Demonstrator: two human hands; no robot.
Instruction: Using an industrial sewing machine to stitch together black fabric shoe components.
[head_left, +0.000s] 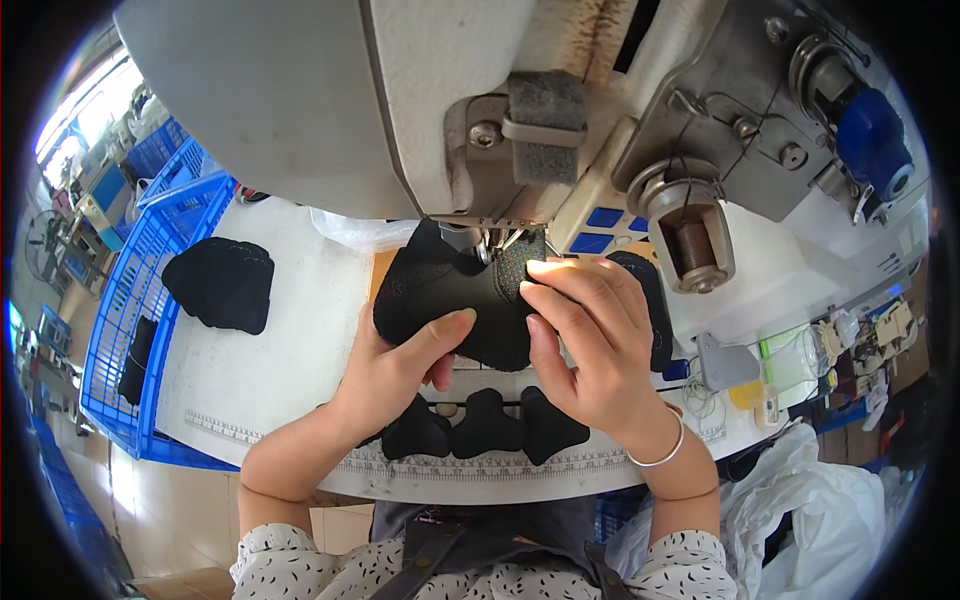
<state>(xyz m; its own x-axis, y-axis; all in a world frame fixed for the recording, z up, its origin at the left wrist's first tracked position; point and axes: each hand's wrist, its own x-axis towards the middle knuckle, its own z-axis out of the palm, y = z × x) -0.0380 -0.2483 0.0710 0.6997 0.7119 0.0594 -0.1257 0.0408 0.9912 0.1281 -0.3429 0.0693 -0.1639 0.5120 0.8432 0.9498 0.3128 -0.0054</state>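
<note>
A black padded fabric piece point(455, 300) lies under the needle area of a sewing machine point(480, 130), its far edge close to the metal presser foot point(487, 248). My left hand point(388, 378) grips its near left side, thumb on top and fingers underneath. At the piece's right side, my right hand point(600, 350) pinches the edge of a grey speckled patch point(512, 268) with thumb and bent fingers; the fingertips are partly hidden. Several smaller black fabric pieces point(487, 425) sit in a row between my forearms. Another black piece point(648, 310) shows behind my right hand.
Black cut pieces point(225, 285) are stacked on the white table point(270, 360) at the left. Beside them stands a blue plastic basket point(118, 345). A ruler strip point(460, 468) runs along the front edge. White plastic bags point(810, 510) hang at the lower right.
</note>
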